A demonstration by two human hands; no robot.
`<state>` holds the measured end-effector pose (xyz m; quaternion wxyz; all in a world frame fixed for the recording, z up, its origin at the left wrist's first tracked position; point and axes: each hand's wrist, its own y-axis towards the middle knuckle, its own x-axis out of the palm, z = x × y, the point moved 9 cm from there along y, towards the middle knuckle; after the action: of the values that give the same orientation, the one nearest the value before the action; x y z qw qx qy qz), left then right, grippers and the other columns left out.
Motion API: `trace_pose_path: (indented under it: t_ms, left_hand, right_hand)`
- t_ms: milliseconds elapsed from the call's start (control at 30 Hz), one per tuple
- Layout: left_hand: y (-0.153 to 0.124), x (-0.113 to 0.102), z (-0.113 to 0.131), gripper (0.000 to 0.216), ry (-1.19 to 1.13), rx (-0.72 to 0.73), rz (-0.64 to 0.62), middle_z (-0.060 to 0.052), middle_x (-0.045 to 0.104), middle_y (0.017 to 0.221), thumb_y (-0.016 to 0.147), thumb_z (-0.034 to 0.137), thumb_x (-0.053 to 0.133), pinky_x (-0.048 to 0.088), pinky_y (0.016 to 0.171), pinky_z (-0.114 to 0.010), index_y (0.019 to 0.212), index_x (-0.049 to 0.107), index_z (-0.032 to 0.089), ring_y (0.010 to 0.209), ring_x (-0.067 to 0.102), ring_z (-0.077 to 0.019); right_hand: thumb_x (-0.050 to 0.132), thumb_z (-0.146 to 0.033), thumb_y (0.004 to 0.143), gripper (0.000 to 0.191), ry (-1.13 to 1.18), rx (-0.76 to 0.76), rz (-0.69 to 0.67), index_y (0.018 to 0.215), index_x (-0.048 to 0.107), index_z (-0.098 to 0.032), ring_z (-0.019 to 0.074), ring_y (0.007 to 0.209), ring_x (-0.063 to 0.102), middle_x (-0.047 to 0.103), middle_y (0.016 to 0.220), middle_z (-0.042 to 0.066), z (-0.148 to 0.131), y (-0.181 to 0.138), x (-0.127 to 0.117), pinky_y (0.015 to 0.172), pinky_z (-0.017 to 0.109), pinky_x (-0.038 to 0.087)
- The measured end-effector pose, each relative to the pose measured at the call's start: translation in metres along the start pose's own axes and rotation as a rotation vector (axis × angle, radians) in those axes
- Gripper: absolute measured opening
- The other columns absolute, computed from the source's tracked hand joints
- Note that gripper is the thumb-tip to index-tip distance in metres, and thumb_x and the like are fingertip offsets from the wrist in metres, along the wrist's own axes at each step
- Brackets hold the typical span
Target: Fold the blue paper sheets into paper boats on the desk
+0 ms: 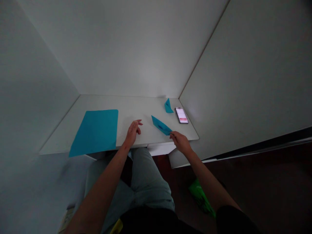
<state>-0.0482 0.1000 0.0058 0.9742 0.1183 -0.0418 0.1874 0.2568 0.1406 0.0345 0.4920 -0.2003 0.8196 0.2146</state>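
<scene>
As right hand (180, 141) pinches, folded paper (161, 126) points far-left

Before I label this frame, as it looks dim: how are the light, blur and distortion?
Head view: dim overall, darker toward the corners; the phone screen is the brightest spot and blocky; the folded paper pinched by the right hand reads sharp; the lower left edge smears; wide-lens stretch shows near the edges.

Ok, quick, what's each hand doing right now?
Left hand: open, empty, over the desk near its front edge.
Right hand: fingertips pinched shut on the near end of the folded blue paper.
</scene>
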Motion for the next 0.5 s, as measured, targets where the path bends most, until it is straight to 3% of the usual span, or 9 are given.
trace_pose_path:
  t_ms: [133, 333, 400, 500]
  left_hand:
    - [0.001, 0.003, 0.001, 0.057, 0.025, 0.003, -0.029, -0.006, 0.071, 0.100, 0.102, 0.070, 0.052, 0.045, 0.057, -0.027, 0.118, 0.072, 0.019, 0.057, 0.052, -0.0090]
    - [-0.001, 0.007, 0.008, 0.058, 0.056, 0.011, -0.048, -0.005, 0.070, 0.092, 0.099, 0.072, 0.054, 0.044, 0.057, -0.028, 0.110, 0.074, 0.018, 0.058, 0.051, -0.0103]
    - [-0.003, 0.008, 0.009, 0.058, 0.077, 0.007, -0.060, -0.005, 0.070, 0.091, 0.098, 0.073, 0.055, 0.045, 0.057, -0.028, 0.107, 0.074, 0.018, 0.058, 0.051, -0.0107]
    - [-0.004, 0.010, 0.007, 0.057, 0.100, -0.008, -0.083, -0.004, 0.069, 0.091, 0.097, 0.072, 0.057, 0.046, 0.058, -0.027, 0.107, 0.073, 0.019, 0.058, 0.051, -0.0103]
  right_hand:
    - [0.043, -0.034, 0.112, 0.031, -0.201, 0.207, -0.001, 0.116, 0.073, -0.025, 0.0255, 0.096, 0.075, 0.081, 0.109, 0.008, 0.036, 0.016, -0.023, 0.080, 0.033, 0.052]
    - [0.038, -0.028, 0.111, 0.039, -0.285, 0.347, -0.047, 0.130, 0.071, -0.018, 0.0305, 0.112, 0.073, 0.077, 0.121, 0.019, 0.056, 0.097, -0.030, 0.092, 0.039, 0.053]
    - [0.047, -0.031, 0.108, 0.043, -0.262, 0.354, -0.028, 0.146, 0.062, -0.018, 0.0328, 0.116, 0.071, 0.072, 0.133, 0.021, 0.055, 0.114, -0.025, 0.092, 0.040, 0.055]
    - [0.056, -0.042, 0.103, 0.065, -0.212, 0.352, 0.113, 0.163, 0.044, -0.019, 0.0348, 0.108, 0.072, 0.061, 0.145, 0.024, 0.046, 0.114, -0.020, 0.082, 0.042, 0.058]
